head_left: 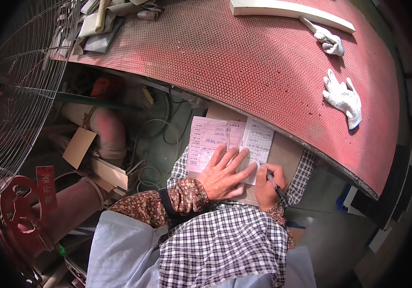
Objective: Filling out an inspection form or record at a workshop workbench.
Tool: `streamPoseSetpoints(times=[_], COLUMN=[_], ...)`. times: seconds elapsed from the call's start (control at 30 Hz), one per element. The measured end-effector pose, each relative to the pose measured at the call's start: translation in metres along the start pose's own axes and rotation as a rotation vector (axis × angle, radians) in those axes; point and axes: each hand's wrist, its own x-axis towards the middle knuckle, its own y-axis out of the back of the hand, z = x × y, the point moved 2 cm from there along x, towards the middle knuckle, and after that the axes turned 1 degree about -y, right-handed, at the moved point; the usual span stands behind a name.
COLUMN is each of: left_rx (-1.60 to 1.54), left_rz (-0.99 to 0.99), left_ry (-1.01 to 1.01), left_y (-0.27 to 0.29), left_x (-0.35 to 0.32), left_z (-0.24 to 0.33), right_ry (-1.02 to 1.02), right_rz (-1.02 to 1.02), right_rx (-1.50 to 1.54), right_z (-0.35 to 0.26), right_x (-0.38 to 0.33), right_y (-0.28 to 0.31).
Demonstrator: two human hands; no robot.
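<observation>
On my lap lies a brown board (286, 152) with papers on top of it. My left hand (225, 173) is spread flat, its fingers pressing on a pinkish printed form (200, 161) filled in with handwriting. Beside the form, to its right, is a white notebook page (258, 139) with handwritten lines. My right hand (269, 185) grips a dark pen (279, 192), held slanted with its tip end by the page near my left fingertips. A black-and-white checked apron (220, 245) covers my lap under the board.
A red perforated tabletop (234, 67) spans ahead, its edge close beyond the papers. Two white gloves (344, 100) and a pale bar (290, 9) lie on it. To my left stand a wire fan guard (21, 91), red pipes (66, 211) and cardboard pieces (79, 148); cables (155, 122) hang under the table.
</observation>
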Motion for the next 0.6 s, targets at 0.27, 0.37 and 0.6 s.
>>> streamPoseSetpoints(times=[0.27,0.37,0.6], left_rx=[-0.006,-0.006,0.005], left_rz=[-0.015,-0.014,-0.009], left_ry=[-0.006,-0.007,-0.008], left_y=[0.0016,0.0022,0.0009], left_x=[-0.0003,-0.0003,0.0008], left_z=[-0.0011,-0.0006,-0.0004], right_ry=[0.016,0.022,0.028], right_rz=[-0.003,0.006,0.008], right_rx=[-0.004,0.013,0.013], right_z=[0.0019,-0.0005,-0.0019], right_x=[-0.0002,0.0000,0.0006], right_y=[-0.0005,-0.0010,0.0000])
